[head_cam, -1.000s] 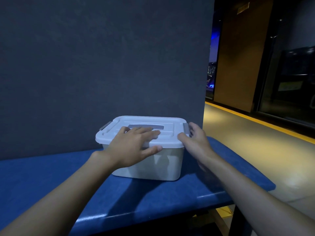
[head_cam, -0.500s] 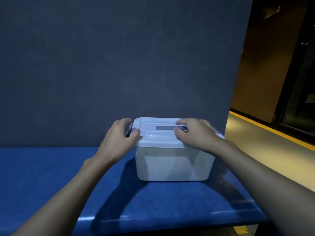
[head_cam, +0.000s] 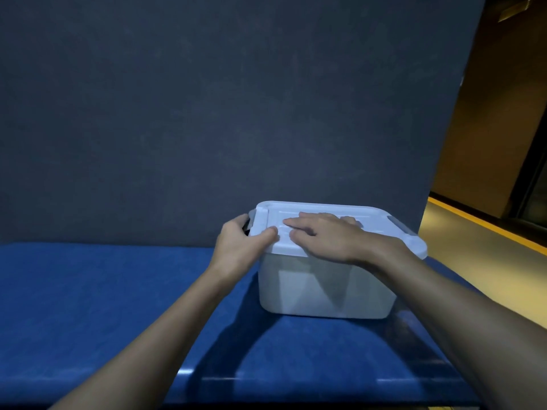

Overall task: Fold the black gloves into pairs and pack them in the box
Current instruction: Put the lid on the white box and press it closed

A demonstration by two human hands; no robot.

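White box (head_cam: 322, 291) on the blue table (head_cam: 103, 291), toward its right end, lid (head_cam: 373, 214) on. Back edge close to the dark partition (head_cam: 207, 113) behind; touching or just apart, hard to tell from this angle. Right side of the box near the table's right edge, with floor (head_cam: 473, 261) and a yellow stripe (head_cam: 485, 223) beyond.

Left hand (head_cam: 236, 247) at the lid's left end: thumb laid on top, fingers curled round the end at the grey clip (head_cam: 251, 216), gripping. Right hand (head_cam: 328, 238) flat on the lid's top, fingers nearly straight and slightly spread, pointing left, holding nothing, thumb tip near the left thumb. Second grey clip (head_cam: 399, 226) at the lid's right end, untouched.

Wide stretch of blue tabletop open to the left of the box, and a band of it in front, up to the glossy front edge. Both forearms reaching in over that near edge, the right one passing over the box's front right corner.
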